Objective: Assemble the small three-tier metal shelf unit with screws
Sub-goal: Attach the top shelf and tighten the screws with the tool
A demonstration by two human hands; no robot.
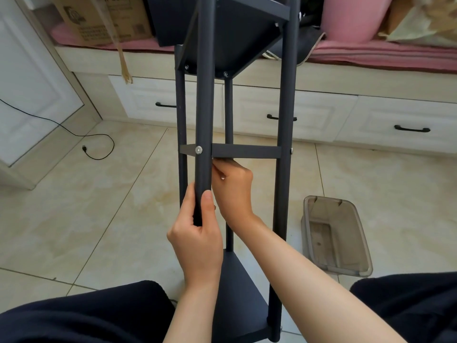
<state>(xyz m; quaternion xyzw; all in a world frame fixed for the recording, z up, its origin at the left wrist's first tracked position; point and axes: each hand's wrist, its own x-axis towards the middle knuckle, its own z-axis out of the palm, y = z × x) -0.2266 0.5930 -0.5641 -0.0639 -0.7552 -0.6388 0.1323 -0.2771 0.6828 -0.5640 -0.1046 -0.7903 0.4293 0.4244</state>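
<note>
The dark metal shelf unit (284, 100) stands on the tiled floor between my knees, with several upright poles and three shelves. My left hand (197, 233) grips the lower end of the nearest pole (204, 107), which hangs above the bottom shelf (237, 293). A silver screw head (198, 150) shows on that pole at the level of the middle shelf (246, 151). My right hand (232, 189) reaches in behind the pole, just under the middle shelf's edge, fingers curled; what they hold is hidden. The top shelf (237, 43) shows its underside.
A clear plastic bin (336, 233) lies on the floor at the right. White drawers (309, 115) under a pink-cushioned bench run across the back. A black cable (99, 144) trails on the floor at the left. A cardboard box (99, 18) sits on the bench.
</note>
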